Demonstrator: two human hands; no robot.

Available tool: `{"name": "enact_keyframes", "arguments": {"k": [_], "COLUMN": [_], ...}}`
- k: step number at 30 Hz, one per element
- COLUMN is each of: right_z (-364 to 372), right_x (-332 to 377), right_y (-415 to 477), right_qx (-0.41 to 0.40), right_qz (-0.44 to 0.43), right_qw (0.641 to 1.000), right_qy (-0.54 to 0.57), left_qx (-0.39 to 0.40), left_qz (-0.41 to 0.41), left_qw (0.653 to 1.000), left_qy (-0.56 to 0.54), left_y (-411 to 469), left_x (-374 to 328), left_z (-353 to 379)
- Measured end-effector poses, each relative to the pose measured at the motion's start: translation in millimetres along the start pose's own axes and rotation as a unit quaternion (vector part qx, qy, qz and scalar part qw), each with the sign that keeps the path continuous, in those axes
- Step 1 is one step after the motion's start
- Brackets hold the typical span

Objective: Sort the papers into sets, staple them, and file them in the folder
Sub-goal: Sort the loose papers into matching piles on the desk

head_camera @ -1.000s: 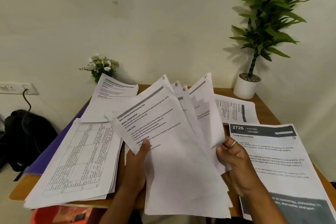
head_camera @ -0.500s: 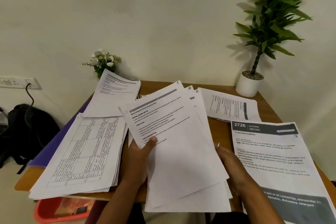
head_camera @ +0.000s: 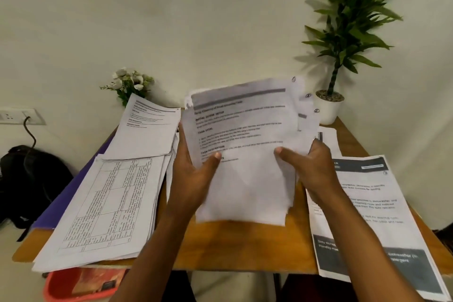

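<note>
Head: papers (head_camera: 247, 130) gripped between left hand (head_camera: 193, 176), right hand (head_camera: 316, 169).

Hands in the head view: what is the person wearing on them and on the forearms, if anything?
Nothing worn shows. The left hand and right hand are ungloved, and both forearms run bare to the bottom edge, with no sleeve, watch or bracelet in view. No ring is visible either.

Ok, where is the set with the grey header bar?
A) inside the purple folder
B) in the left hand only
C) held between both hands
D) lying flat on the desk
C: the left hand and the right hand each grip one side of the paper set, thumbs on its front.
</note>
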State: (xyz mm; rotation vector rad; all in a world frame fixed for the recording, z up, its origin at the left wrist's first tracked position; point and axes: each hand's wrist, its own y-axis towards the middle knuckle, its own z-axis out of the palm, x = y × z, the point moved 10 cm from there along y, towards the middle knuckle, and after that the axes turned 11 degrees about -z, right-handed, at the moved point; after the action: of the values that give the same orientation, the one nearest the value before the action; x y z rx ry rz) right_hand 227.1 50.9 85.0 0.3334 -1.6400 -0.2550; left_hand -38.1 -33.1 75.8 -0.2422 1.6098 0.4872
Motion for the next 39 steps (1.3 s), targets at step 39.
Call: {"name": "enact_keyframes", "arguments": {"k": [39], "right_z": [13.0], "right_x": [-27.2], "right_y": [-24.8], "right_qx": [0.027], "right_qz": [-0.034], "right_qw": [0.998], "right_qy": [-0.053], "left_qx": [0.053], "left_qz": [-0.107], "left_qw": [0.993], "left_qy": [-0.017], "left_y": [-12.9], "left_x": [41.6], "left_z": [9.0]}}
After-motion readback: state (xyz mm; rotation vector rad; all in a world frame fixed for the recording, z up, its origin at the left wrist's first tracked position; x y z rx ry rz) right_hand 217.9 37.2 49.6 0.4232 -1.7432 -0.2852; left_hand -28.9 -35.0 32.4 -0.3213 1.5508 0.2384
